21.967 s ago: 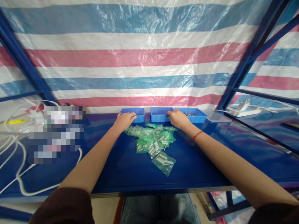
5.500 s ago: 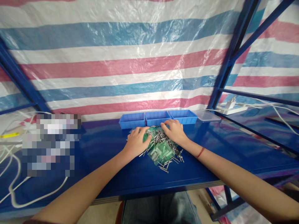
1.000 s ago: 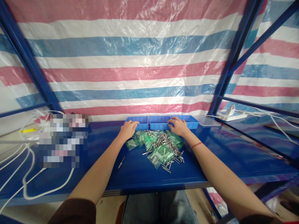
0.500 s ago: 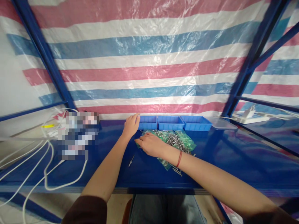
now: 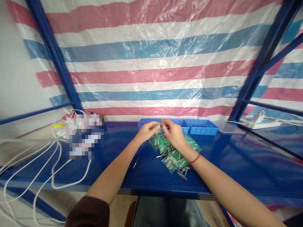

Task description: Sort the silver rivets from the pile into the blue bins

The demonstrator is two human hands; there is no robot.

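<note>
My left hand (image 5: 147, 131) is raised over the pile, thumb and fingers pinched on a small greenish plastic bag (image 5: 155, 125), mostly hidden by the fingers. Facing it, my right hand (image 5: 174, 134) has its fingers curled and closed at the bag's other side. Beneath both hands lies a heap of green-tinted plastic bags (image 5: 170, 161) with metal pop rivets in and around them. Several loose rivets (image 5: 182, 175) lie at the heap's near edge. A single rivet (image 5: 135, 163) rests apart, to the left on the blue table.
Blue plastic bins (image 5: 202, 127) stand in a row behind the heap, partly covered by my hands. A clear lid (image 5: 229, 127) lies right of them, near a white power strip (image 5: 262, 121). White cables (image 5: 53, 170) and blurred-out items fill the left side.
Both hands have come together above the heap; my left hand moved right from the leftmost bin, my right hand rose off the bags. The greenish bag now shows between them.
</note>
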